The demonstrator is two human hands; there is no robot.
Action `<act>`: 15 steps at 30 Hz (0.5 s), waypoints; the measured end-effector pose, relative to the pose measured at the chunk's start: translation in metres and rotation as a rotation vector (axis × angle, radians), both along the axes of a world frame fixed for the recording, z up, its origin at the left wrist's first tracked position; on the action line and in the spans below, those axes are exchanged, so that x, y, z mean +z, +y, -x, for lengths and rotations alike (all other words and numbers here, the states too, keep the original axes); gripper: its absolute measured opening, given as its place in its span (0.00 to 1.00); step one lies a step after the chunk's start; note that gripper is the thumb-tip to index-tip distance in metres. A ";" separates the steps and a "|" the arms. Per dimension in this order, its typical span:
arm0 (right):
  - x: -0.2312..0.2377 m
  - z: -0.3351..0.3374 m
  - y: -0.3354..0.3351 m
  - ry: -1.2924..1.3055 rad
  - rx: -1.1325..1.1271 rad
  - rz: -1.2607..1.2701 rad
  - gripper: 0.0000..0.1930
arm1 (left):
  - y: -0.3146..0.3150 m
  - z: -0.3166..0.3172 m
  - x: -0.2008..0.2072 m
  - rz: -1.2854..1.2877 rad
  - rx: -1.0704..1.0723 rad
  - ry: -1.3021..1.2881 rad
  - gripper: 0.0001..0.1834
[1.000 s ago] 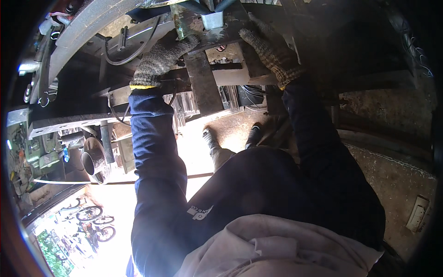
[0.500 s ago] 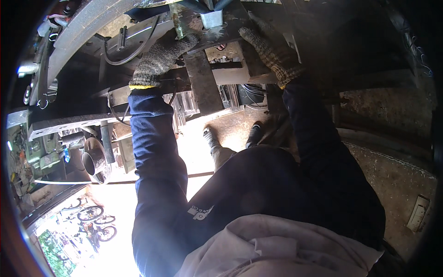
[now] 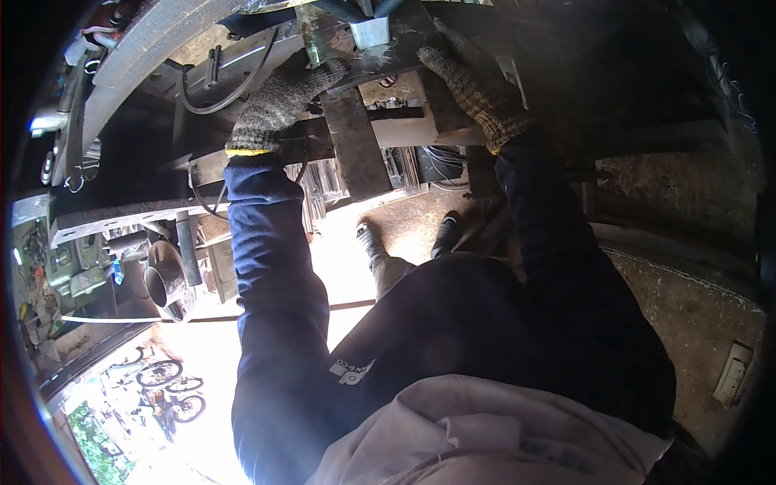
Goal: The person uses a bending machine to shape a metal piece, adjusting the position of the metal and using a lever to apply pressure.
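A dark flat metal plate (image 3: 396, 58) lies at the top of the head view, under a pale metal block (image 3: 370, 33) on the machine. My left hand (image 3: 283, 101), in a grey-brown knitted glove with a yellow cuff edge, holds the plate's left side, its fingers pointing right. On the right side my gloved right hand (image 3: 475, 89) grips the same plate, thumb and fingers apart along its edge. The fingers' undersides are hidden. A worn upright bar (image 3: 310, 40) stands just above my left fingertips.
Below the plate hangs a flat steel piece (image 3: 354, 145), with stacked metal strips (image 3: 325, 186) behind it. A curved machine frame (image 3: 145, 56) arches at upper left, near a bent cable (image 3: 210, 109). A wide pipe (image 3: 164, 279) sits at left; bicycles (image 3: 166, 384) stand outside in bright light.
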State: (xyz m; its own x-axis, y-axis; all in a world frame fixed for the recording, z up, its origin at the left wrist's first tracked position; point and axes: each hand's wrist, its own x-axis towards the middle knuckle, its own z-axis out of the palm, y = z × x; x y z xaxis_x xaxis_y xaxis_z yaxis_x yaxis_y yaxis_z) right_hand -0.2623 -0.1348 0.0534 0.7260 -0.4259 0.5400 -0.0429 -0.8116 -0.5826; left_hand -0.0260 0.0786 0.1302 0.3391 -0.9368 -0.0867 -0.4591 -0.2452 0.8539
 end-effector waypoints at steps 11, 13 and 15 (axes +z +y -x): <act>0.018 0.000 0.013 0.069 -0.090 -0.237 0.31 | 0.001 -0.002 -0.003 0.034 -0.015 -0.087 0.38; 0.016 0.000 0.011 0.042 -0.075 -0.244 0.31 | 0.001 -0.001 -0.002 0.031 -0.014 -0.079 0.38; 0.011 0.000 0.009 0.014 -0.052 -0.247 0.31 | 0.000 0.000 0.001 0.002 -0.006 -0.059 0.39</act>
State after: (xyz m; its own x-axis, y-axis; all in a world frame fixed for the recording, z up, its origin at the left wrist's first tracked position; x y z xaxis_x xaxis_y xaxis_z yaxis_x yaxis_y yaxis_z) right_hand -0.2622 -0.1254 0.0639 0.7064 -0.5809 0.4045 -0.0905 -0.6409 -0.7623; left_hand -0.0257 0.0787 0.1310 0.3383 -0.9388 -0.0647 -0.5104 -0.2408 0.8256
